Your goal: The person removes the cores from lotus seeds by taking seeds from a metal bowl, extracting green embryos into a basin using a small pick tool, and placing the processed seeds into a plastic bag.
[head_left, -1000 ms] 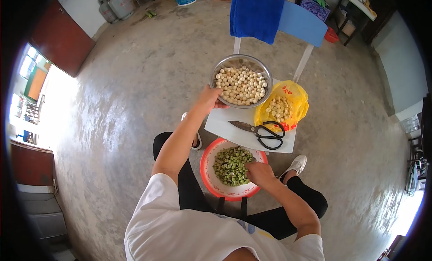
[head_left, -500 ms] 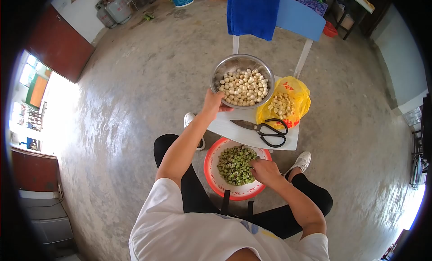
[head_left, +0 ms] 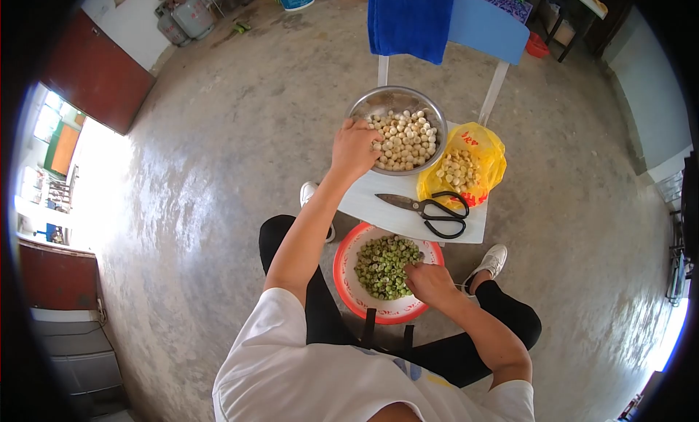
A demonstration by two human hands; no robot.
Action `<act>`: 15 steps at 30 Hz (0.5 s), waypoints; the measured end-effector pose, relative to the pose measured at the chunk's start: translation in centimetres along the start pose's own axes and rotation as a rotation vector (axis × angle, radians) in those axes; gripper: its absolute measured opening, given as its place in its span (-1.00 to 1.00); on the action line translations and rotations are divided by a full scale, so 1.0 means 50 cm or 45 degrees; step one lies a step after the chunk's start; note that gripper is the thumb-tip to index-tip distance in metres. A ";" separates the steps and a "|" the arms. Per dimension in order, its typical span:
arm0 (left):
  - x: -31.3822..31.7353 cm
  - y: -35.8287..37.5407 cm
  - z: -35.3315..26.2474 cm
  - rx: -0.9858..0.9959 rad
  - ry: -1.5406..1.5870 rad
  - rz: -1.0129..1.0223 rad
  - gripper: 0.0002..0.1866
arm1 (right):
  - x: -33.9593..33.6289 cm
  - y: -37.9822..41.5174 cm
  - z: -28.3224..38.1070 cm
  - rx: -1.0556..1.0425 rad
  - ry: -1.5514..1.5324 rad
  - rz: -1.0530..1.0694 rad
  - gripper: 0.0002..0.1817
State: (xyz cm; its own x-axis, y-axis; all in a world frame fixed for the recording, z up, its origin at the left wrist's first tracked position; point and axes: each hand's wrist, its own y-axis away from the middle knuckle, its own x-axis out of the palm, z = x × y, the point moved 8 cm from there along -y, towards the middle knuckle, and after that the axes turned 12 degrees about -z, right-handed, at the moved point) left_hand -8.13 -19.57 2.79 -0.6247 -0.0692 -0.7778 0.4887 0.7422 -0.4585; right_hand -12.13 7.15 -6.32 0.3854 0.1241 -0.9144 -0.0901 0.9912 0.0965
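A steel bowl (head_left: 429, 160) of pale round seeds (head_left: 408, 139) stands on the chair seat. My left hand (head_left: 355, 147) reaches over its left rim, fingers curled down at the seeds; what lies between the fingertips is hidden. Below the seat edge, a red-rimmed basin (head_left: 346, 294) holds chopped-looking green pieces (head_left: 382, 267). My right hand (head_left: 431, 282) is over the basin's right side, fingers closed at the edge of the green heap. Whatever they hold is hidden. Black-handled scissors (head_left: 429, 207) lie on the seat between bowl and basin, blades pointing left.
A yellow plastic bag (head_left: 489, 156) with pale pieces (head_left: 459, 171) sits at the seat's right. The blue chair back (head_left: 488, 29) carries a blue towel (head_left: 411, 21). My legs and white shoes (head_left: 491, 262) flank the basin. Gas cylinders (head_left: 193, 18) stand far left.
My left hand has moved from gripping the bowl's lower-left rim to over its left side, fingertips at the seeds. My right hand has stayed nearly in place at the basin.
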 end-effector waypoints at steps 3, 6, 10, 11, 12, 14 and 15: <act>0.020 0.002 -0.002 -0.046 -0.134 0.028 -0.80 | 0.002 0.001 -0.001 -0.006 0.020 0.015 -0.78; 0.034 0.001 0.003 -0.035 -0.176 -0.002 -0.81 | -0.014 0.000 0.005 0.008 -0.008 -0.019 -0.80; 0.032 0.007 -0.001 -0.028 -0.033 -0.067 -0.84 | -0.078 -0.004 0.032 -0.015 -0.126 -0.255 -0.83; 0.029 0.009 -0.006 -0.020 0.028 -0.075 -0.85 | -0.094 -0.005 0.035 -0.038 -0.156 -0.326 -0.83; 0.018 0.009 -0.015 -0.011 0.086 -0.083 -0.87 | -0.114 -0.003 0.035 -0.063 -0.229 -0.430 -0.83; 0.006 0.024 -0.038 -0.252 0.806 0.129 -0.88 | -0.158 0.003 0.035 -0.108 -0.382 -0.645 -0.85; -0.006 0.038 -0.060 -0.375 1.163 0.241 -0.88 | -0.195 0.004 0.042 -0.122 -0.461 -0.734 -0.85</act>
State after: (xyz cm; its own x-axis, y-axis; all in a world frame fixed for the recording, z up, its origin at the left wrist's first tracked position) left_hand -8.84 -16.13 3.41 -0.8434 0.5192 -0.1382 0.5355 0.8331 -0.1382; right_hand -13.99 6.24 3.43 0.6773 -0.3979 -0.6188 0.1466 0.8972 -0.4165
